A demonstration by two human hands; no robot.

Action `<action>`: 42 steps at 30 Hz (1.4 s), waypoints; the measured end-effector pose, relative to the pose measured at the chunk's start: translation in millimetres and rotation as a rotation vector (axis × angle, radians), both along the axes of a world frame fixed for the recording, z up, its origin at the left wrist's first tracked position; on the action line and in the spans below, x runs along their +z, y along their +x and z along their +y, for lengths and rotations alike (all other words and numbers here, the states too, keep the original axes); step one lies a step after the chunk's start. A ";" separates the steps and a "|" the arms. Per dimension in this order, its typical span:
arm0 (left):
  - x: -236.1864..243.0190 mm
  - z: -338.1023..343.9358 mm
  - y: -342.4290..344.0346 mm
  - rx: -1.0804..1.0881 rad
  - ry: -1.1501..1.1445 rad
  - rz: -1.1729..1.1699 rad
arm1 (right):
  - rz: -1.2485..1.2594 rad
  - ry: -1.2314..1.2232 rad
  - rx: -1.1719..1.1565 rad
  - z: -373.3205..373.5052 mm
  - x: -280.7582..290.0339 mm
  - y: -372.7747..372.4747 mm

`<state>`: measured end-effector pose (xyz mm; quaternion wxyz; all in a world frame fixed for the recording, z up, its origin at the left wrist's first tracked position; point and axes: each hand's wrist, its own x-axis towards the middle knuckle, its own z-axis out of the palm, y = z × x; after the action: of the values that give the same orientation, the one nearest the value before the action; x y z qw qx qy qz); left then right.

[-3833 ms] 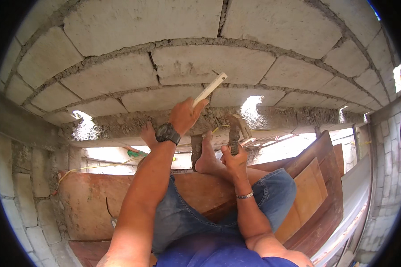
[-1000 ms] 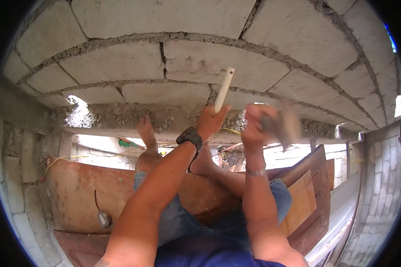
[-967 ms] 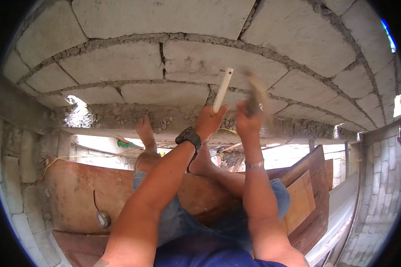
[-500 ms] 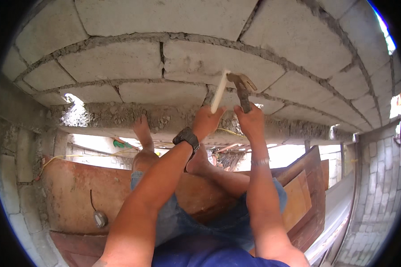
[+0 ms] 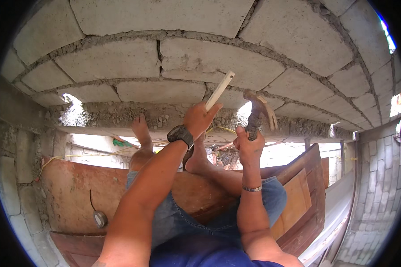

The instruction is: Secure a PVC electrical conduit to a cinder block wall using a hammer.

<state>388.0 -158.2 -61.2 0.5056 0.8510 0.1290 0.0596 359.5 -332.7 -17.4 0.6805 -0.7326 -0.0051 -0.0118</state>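
Note:
My left hand [image 5: 198,119] is closed around the lower end of a pale flat strip [image 5: 220,90] with a small hole near its upper tip. The strip slants up to the right in front of the block wall [image 5: 223,53]; I cannot tell whether it touches the wall. My right hand [image 5: 249,147] grips a claw hammer [image 5: 257,109] by its dark handle, close below the head. The hammer's head stands to the right of the strip, apart from it. A dark watch [image 5: 181,134] is on my left wrist and a metal band [image 5: 252,189] on my right.
A rough mortar ledge [image 5: 120,115] runs along the wall's foot, with my bare foot [image 5: 141,129] against it. Brown wooden panels [image 5: 84,191] lie below me, a small round grey object with a cord [image 5: 100,218] on one. A yellow cord [image 5: 98,154] crosses the gap.
The hammer has come down and away from the strip's upper end, nearer to me, with my right hand. My left hand has shifted slightly left, and the strip leans more to the right.

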 end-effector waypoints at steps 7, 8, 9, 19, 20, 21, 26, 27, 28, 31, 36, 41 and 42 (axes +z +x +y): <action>-16.3 0.0 4.1 0.034 -0.109 -0.075 | -0.086 -0.110 -0.004 5.8 20.5 -3.8; -19.3 1.0 4.6 0.037 -0.112 -0.072 | -0.183 0.022 -0.016 7.9 32.9 -6.0; -21.5 1.5 6.8 0.023 -0.112 -0.067 | -0.282 0.155 -0.029 9.8 44.3 -6.5; -35.3 -2.5 13.0 0.032 -0.198 -0.072 | -0.090 -0.759 0.124 29.4 3.8 63.9; -34.6 -5.1 6.6 0.036 -0.208 -0.052 | -0.106 -0.644 0.095 27.1 25.6 44.1; -29.5 -2.4 7.4 0.039 -0.248 -0.026 | -0.134 -0.519 0.066 27.3 41.9 31.0; -10.7 -17.4 13.5 0.045 -0.328 -0.014 | -0.644 0.214 0.133 23.5 51.7 24.0; -7.5 -16.6 11.3 0.054 -0.338 -0.013 | -0.607 0.043 0.019 26.8 24.1 36.3; -6.6 -24.8 13.5 0.041 -0.367 -0.013 | -0.570 -0.151 -0.109 22.6 3.2 52.1; -20.3 -9.1 11.9 0.072 -0.340 0.038 | -0.272 -0.782 0.103 24.0 9.9 78.6; -8.6 -18.2 12.9 0.041 -0.340 0.004 | -0.347 -0.194 0.031 22.2 61.8 38.1; -14.5 -13.4 14.8 0.031 -0.310 -0.015 | -0.779 -0.363 -0.135 40.2 6.7 68.8; -12.0 -13.6 14.9 0.019 -0.277 0.036 | -0.467 -0.550 -0.040 33.8 6.9 75.4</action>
<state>402.8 -171.7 -73.2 0.6154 0.7726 0.1531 0.0308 434.9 -298.8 -10.5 0.4381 -0.8658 -0.1493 -0.1904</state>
